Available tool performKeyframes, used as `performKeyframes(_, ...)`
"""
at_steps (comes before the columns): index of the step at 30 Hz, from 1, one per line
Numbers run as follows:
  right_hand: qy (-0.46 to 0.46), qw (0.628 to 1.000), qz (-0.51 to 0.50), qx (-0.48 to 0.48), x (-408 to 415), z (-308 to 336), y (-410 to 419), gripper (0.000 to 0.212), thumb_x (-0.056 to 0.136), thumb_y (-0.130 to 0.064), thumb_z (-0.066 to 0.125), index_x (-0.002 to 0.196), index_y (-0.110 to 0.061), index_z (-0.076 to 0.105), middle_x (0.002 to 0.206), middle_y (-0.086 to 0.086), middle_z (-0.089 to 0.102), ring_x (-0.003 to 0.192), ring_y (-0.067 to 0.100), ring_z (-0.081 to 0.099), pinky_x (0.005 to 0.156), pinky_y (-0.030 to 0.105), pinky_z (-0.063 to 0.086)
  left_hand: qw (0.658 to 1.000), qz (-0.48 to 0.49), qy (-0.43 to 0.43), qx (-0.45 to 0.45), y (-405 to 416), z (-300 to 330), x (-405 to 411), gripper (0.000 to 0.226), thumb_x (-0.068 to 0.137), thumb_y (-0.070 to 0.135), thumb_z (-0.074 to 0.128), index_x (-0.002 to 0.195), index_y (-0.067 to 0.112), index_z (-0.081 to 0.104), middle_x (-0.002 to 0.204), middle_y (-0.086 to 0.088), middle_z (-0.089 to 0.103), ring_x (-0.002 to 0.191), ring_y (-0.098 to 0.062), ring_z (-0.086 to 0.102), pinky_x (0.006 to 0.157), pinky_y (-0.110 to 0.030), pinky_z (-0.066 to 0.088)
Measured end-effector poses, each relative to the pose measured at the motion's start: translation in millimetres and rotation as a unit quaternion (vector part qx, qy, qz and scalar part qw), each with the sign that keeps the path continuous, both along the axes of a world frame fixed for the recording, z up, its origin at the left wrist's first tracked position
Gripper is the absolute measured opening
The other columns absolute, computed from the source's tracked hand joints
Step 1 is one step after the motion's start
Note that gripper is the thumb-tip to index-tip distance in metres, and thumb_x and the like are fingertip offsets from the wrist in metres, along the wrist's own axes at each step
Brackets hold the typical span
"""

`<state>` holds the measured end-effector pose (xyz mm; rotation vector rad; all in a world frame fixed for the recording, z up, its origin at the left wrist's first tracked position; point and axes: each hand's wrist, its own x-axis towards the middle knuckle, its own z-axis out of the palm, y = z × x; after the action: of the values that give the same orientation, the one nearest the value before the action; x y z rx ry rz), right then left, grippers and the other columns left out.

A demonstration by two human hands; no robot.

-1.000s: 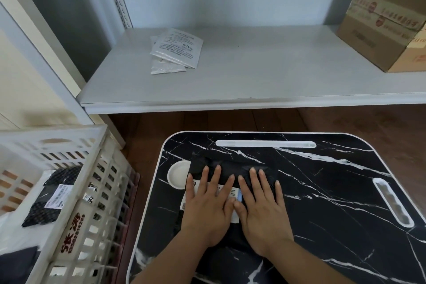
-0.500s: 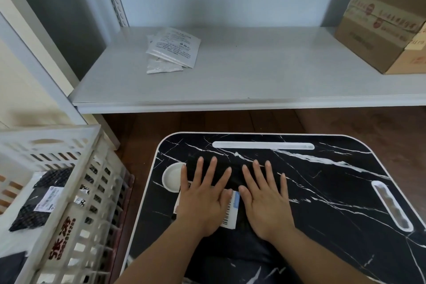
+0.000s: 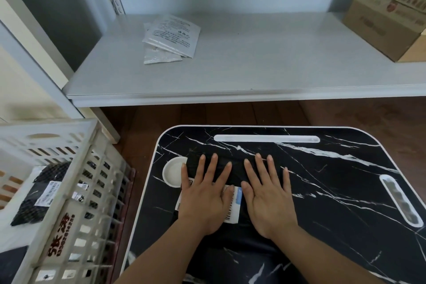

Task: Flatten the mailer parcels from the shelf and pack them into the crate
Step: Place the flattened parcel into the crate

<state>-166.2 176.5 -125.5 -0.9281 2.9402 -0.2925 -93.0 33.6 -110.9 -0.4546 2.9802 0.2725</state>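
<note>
Since the earlier frames both hands have slid apart across the black mailer parcel, which lies near the marble-patterned lap table's left edge. The left hand and right hand press it flat, fingers straight and spread. Left stands the white crate; more mailers lie on the shelf.

A black marble-pattern lap table carries a black mailer parcel. The grey shelf carries white mailer parcels and a cardboard box.
</note>
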Motion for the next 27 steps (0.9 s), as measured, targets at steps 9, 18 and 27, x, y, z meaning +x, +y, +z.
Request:
performKeyframes(9, -0.043, 0.999, -0.006, 0.027, 3, 11, 0, 0.099, 0.064, -0.059, -0.044, 0.151, -0.034, -0.002, 0.159, -0.009, -0.012, 0.143, 0.015, -0.024, 0.117, 0.044, -0.014, 1.0, 0.002, -0.008, 0.0, 0, -1, 0, 0.06, 0.089, 0.056, -0.002, 0.147, 0.044, -0.009, 0.158, 0.007, -0.017, 0.142, -0.017, -0.025, 0.113, -0.054, -0.017)
performKeyframes(18, -0.054, 0.998, -0.01, 0.017, 3, 13, -1, 0.102, 0.065, -0.061, -0.042, 0.152, -0.032, 0.005, 0.16, -0.007, -0.006, 0.145, 0.015, -0.02, 0.117, 0.042, -0.013, 1.0, 0.003, -0.016, -0.004, -1, -3, -1, 0.06, 0.088, 0.057, -0.004, 0.147, 0.045, -0.008, 0.159, 0.007, -0.015, 0.144, -0.017, -0.023, 0.113, -0.054, -0.018)
performKeyframes(27, -0.102, 0.995, 0.005, 0.014, -1, 18, 2, 0.088, 0.064, -0.071, -0.036, 0.142, -0.034, -0.024, 0.155, -0.006, -0.028, 0.141, 0.016, -0.03, 0.118, 0.045, -0.011, 0.999, 0.001, -0.037, 0.009, -1, 0, 0, 0.057, 0.093, 0.057, 0.0, 0.147, 0.043, -0.013, 0.157, 0.006, -0.021, 0.141, -0.018, -0.031, 0.11, -0.059, -0.018)
